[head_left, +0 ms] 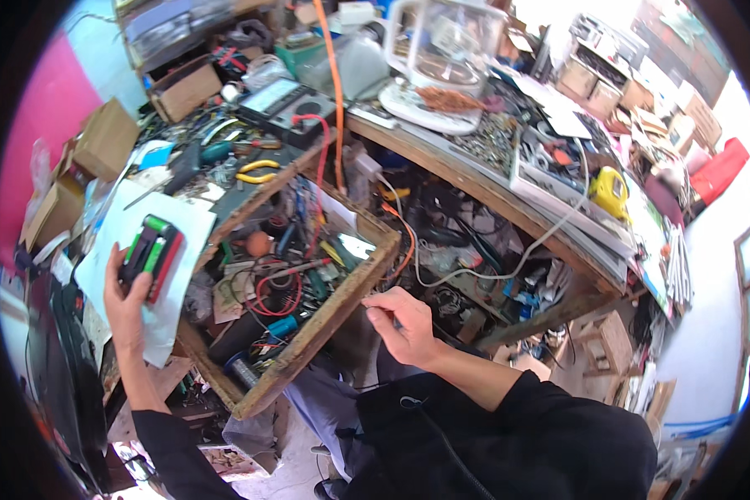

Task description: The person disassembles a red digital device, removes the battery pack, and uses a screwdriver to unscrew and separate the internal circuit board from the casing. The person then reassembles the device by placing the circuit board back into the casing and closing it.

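The left hand [127, 302] has its grip around the black, green-and-red device [152, 254] over the pale sheet [190, 223] — long axis pointing away, leaning right — while the right hand [404, 327], well to its right by the drawer [317, 340], curls narrow, contents unclear.

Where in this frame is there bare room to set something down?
The pale sheet shows bare patches: a strip between the black, green and red device and the open wooden drawer, and another just below the device, right of the left hand. It is crowded inside the drawer, around the yellow-handled pliers and around the clear container.
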Tool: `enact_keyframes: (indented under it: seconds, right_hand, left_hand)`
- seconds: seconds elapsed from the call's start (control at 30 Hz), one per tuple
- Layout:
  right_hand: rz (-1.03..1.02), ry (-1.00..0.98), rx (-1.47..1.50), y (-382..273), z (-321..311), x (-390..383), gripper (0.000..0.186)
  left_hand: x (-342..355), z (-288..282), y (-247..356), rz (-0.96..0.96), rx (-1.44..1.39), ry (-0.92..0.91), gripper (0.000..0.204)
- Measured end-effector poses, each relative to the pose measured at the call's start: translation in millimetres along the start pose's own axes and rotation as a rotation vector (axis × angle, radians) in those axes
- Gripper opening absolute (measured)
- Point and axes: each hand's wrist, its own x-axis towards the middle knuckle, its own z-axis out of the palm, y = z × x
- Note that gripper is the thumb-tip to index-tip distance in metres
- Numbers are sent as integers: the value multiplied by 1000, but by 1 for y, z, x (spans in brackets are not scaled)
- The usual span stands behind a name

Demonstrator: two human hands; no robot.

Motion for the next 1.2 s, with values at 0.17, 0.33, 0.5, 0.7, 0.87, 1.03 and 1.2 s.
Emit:
enact_keyframes:
  seconds: [0.17, 0.33, 0.5, 0.7, 0.87, 1.03, 1.2]
  right_hand:
    - [553, 68, 14, 95, -7, -66, 14]
    - [162, -30, -333, 210, 6, -8, 29]
    - [294, -227, -870, 277, 20, 44, 31]
    - [424, -442, -1266, 353, 28, 71, 28]
    - [515, -435, -1117, 324, 13, 94, 30]
    - [326, 174, -524, 333, 24, 85, 29]
    - [293, 323, -411, 316, 38, 91, 22]
  left_hand:
    - [-2, 7, 13, 19, 85, 4, 72]
    - [5, 11, 11, 45, 103, 53, 65]
    - [-1, 19, 17, 55, 173, 92, 62]
    - [-7, 20, 24, 18, 153, 135, 60]
    - [-7, 20, 26, 4, 165, 124, 58]
    - [0, 27, 30, 29, 203, 90, 58]
    - [-5, 23, 32, 13, 240, 109, 58]
